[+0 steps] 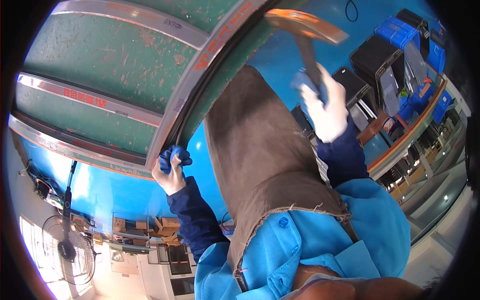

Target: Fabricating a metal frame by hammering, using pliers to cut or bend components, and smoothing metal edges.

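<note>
My right hand, in a white glove with blue fingers, is raised and wrapped round the dark handle of a hammer. The hammer's head is orange and brown and slightly blurred, up over the edge of the green-topped bench. My left hand, gloved the same way, is closed at the near corner of a metal frame that lies on the bench. Its curled blue fingers hide whatever is between them. The frame has grey bars with red print and several crosspieces.
To the right, black and blue crates stand near a long, curved-looking table edge. A standing fan is at the lower left, with cardboard boxes beyond. A brown apron covers my front, close to the bench edge. The floor is glossy blue.
</note>
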Tool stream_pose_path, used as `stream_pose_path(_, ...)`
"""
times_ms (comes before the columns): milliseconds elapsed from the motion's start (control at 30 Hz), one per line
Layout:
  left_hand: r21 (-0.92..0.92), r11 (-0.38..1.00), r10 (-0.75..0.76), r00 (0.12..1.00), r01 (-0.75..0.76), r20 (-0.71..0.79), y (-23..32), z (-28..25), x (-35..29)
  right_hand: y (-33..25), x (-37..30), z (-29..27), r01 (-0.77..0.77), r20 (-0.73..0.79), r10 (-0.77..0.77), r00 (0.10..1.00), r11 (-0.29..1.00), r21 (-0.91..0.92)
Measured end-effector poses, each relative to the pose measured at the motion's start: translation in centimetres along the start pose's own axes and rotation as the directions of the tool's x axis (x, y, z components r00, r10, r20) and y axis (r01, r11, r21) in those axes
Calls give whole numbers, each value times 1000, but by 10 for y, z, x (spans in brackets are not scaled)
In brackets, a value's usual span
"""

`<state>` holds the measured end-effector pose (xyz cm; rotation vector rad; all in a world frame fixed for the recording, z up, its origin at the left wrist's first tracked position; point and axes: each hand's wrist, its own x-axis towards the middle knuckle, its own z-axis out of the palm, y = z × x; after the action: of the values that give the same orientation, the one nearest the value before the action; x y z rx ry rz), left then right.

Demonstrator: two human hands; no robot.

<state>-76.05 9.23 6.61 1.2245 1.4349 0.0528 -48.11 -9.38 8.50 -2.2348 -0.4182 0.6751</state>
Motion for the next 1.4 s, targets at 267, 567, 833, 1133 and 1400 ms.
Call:
stream_pose_path(267,37,999,1,1000,-1,1,5,0,2,-9,-2,-1,-98,116,85,990,990,104)
stream_pose_path(567,-10,1000,-20,1000,20,16,8,-2,5,-11,-2,5,-138,180,142,973,990,-38)
stream_pose_path(833,-20,1000,-10,999,11,35,4,0,8,-21,8,7,-207,284,253,925,961,-181)
stream_pose_path(1133,-46,999,-1,1000,3,25,2,0,5,-34,-17,13,-73,246,109,963,986,-149)
stream_pose_path(1400,-79,997,-15,1000,15,7,3,5,7,-21,-23,32,-74,235,121,964,977,-200)
